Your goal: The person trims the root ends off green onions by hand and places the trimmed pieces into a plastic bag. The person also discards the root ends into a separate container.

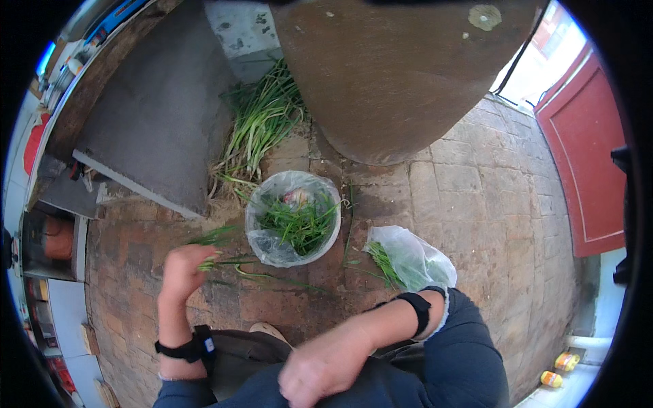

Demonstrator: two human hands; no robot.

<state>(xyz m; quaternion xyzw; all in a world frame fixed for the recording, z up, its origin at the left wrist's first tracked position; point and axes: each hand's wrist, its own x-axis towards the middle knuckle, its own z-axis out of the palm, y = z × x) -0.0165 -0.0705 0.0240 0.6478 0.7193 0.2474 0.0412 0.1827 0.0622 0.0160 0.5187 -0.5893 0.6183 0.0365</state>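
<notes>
My left hand is closed around a small bunch of green leafy stalks, left of a plastic-lined bin. Its leafy ends stick out past my fingers. In front of my torso, my right hand is curled and slightly blurred; whether anything is between its fingers is hidden. The round bin holds loose green leaves and some pale scraps. To the right, a white plastic bag lies on the floor with cut green stalks showing at its mouth.
A heap of long green stalks with roots lies beyond the bin, beside a grey slab. A brown rounded board overhangs the brick floor. Stray leaves lie before me. A red door stands right.
</notes>
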